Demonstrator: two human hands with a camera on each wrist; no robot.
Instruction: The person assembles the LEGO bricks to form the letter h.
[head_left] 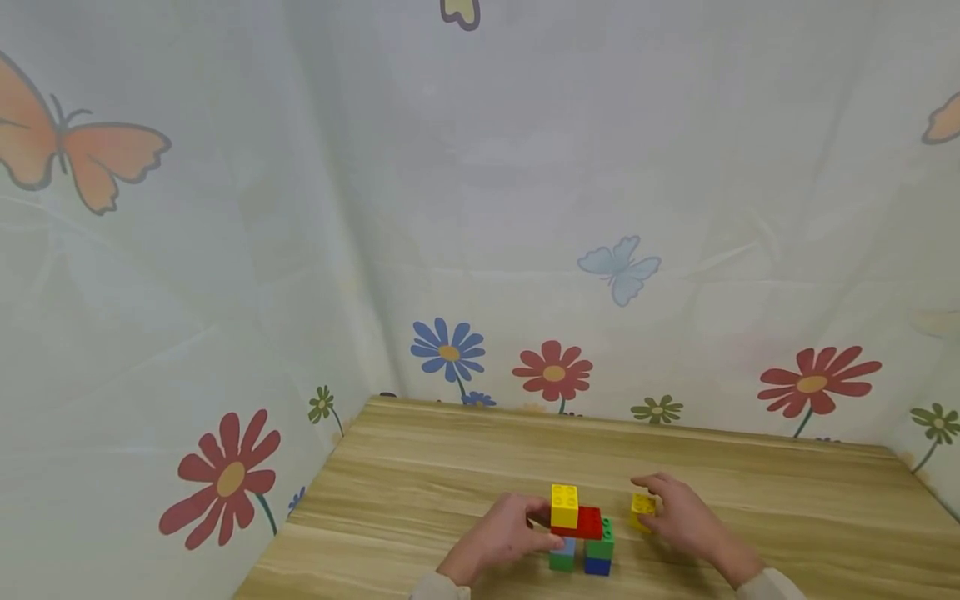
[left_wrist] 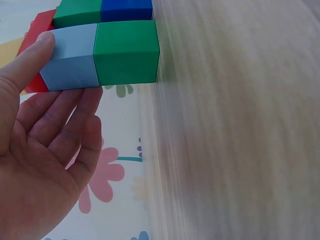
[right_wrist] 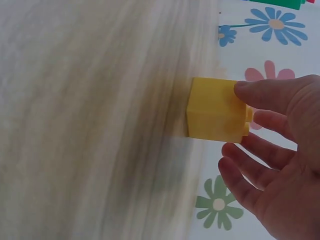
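A small toy brick structure [head_left: 588,523] stands on the table. Its left column is a green brick [left_wrist: 127,52] under a light blue brick [left_wrist: 72,56]; the right one is a blue brick [head_left: 597,567] under a green one. Across both lies a red brick [head_left: 590,522], topped by a yellow brick [head_left: 565,505]. My left hand [head_left: 504,533] holds the left column, thumb on the light blue brick and fingers behind. To the right, a separate yellow brick [right_wrist: 217,109] rests on the table. My right hand [head_left: 686,521] touches it with the thumb, other fingers loosely bent and spread around it.
The wooden table [head_left: 420,467] meets a pale cloth wall [head_left: 487,208] at the back, printed with flowers and butterflies. Another such wall [head_left: 150,333] stands along the left side.
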